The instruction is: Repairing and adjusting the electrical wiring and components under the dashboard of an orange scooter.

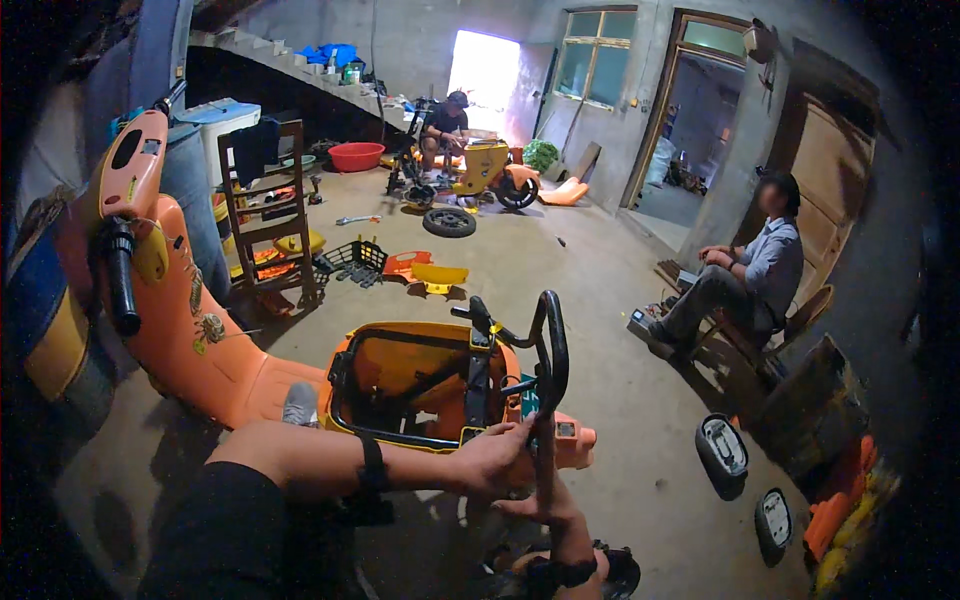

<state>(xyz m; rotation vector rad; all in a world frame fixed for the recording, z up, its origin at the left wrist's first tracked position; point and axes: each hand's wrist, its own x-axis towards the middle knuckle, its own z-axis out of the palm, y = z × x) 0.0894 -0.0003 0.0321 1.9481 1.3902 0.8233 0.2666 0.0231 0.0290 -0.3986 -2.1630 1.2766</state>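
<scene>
An orange electric scooter [245,375] stands before me, its seat off and its yellow-rimmed storage compartment [345,345] exposed. A bent black grab rail [556,345] rises at its tail. My left hand [492,460] is at the compartment's rear edge, fingers bent together beside the rail's base, next to a small green plate [529,397]; what they grip is hidden. Lower down, my right hand [548,508] is under the tail, behind the rail's lower end, with one digit stretched out to the left. A rear light housing [575,440] sticks out right of the rail.
One person sits on a chair [808,318] at right; another [447,125] works by a stripped yellow scooter [483,168]. A loose wheel [449,222], black basket [352,262] and panels [438,278] lie beyond. Two black-rimmed oval parts [722,447] lie at right, a wooden rack [268,235] stands left.
</scene>
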